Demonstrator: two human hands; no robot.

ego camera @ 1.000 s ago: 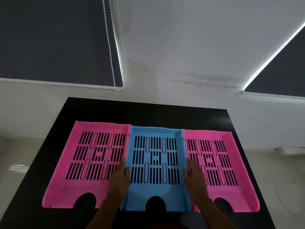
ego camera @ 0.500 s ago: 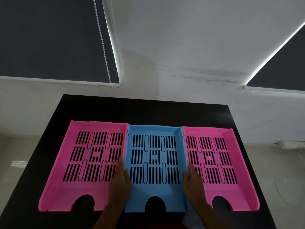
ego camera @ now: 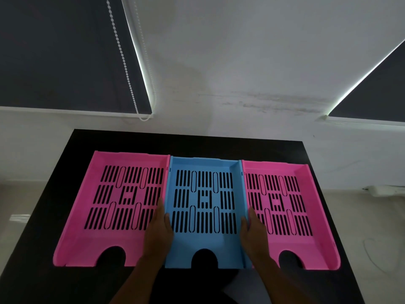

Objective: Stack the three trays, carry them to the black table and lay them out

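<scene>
Three slotted trays lie side by side on the black table. A pink tray is on the left, a blue tray in the middle, and a second pink tray on the right. My left hand grips the blue tray's left wall, thumb inside and fingers over the neighbouring pink tray. My right hand clasps the blue tray's right wall the same way. All three trays rest flat and touch along their sides.
A white wall rises behind the table, with dark roller blinds at the upper left and upper right and a bead chain hanging down. Pale floor shows on both sides of the table.
The view has shifted slightly and the trays sit a little squarer on the table. Both hands stay on the blue tray's side walls.
</scene>
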